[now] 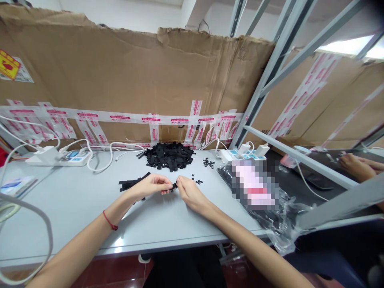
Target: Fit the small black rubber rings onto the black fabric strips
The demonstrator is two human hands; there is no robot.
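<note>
My left hand [154, 185], with a red string bracelet at its wrist, pinches a small black strip [174, 187] low over the table. The fingers of my right hand [191, 193] are closed at the strip's other end; whether a small ring is also between them cannot be made out. Beside and partly behind my left hand lie several black strips [127, 184]. Farther back is a heaped pile of black strips [170, 156]. Small black rings [199, 182] lie just right of my right hand, with a larger group of rings [208, 163] behind them.
Power strips with white cables stand at the back left [60, 159] and back right [244, 155]. A clear plastic bag [282, 218] with black contents lies to the right. A grey metal frame [300, 154] divides off another table, where a person's hand [355, 166] shows. Cardboard [126, 76] walls the back.
</note>
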